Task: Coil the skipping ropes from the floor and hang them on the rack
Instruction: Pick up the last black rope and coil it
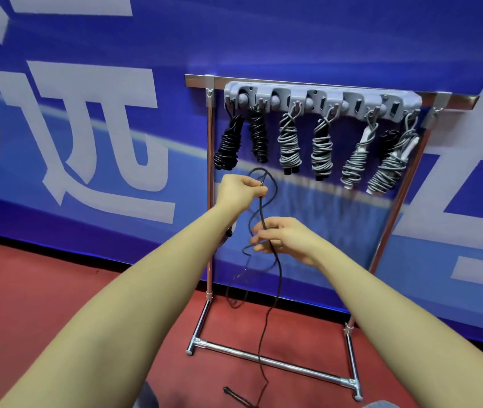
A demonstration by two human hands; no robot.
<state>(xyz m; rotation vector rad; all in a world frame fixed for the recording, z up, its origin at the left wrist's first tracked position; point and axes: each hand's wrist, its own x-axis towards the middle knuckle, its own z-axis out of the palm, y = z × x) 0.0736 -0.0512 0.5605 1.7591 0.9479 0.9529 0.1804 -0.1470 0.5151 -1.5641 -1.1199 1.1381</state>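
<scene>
Landmark: the rack (210,201), a chrome frame standing on the red floor (28,304) against a blue banner wall (87,39).
Rope end: the tail of the black skipping rope (275,290) lies on the floor in front of the rack's base bar, nearest the camera, with its tip beside a dark handle-like piece that is too blurred to make out.
Rope run: from the floor the rope rises in front of the rack's lower half, loose and kinked, with slack loops hanging beside the rack's left post.
Right hand (286,238): in front of the rack's middle, below the left hand; fingers lightly curled around the rope, which passes between thumb and fingers.
Left hand (241,191): higher, just beside the rack's left post; thumb and fingers pinch the rope, and a small loop stands up above the grip.
Hook bar (322,98): a grey strip of hooks across the top of the rack.
Black bundles (258,136): two coiled black ropes hang from the hooks at the rack's left end, just above the left hand.
Grey bundles (321,145): four coiled grey ropes hang from the middle to the right end of the rack; the two at the right show white handles.
</scene>
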